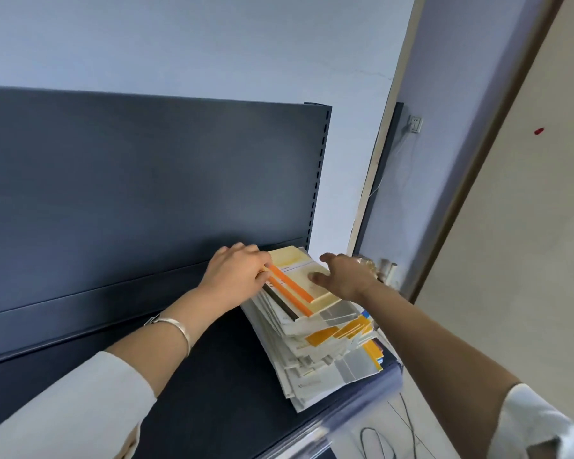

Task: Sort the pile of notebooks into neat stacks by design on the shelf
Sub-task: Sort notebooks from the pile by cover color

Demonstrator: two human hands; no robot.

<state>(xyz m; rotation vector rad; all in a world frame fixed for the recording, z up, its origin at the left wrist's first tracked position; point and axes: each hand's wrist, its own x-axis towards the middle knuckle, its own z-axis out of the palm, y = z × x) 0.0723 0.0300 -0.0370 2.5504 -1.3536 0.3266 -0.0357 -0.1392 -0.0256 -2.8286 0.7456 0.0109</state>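
An untidy pile of notebooks (325,342) lies at the right end of the dark shelf (212,376). The top notebook (299,276) is cream with an orange spine. My left hand (236,276) grips the left edge of the top notebooks, fingers curled around their orange spines. On the right side of the top cover rests my right hand (345,276), with its thumb pressing on the cover and its fingers over the far right edge. Lower notebooks show white, grey and yellow-orange covers, fanned out and skewed.
The shelf's dark back panel (146,180) rises behind the pile, with a slotted upright (318,173) at its right end. Left of the pile the shelf surface is bare. A wall socket (415,124) and cables (408,425) are to the right, past the shelf edge.
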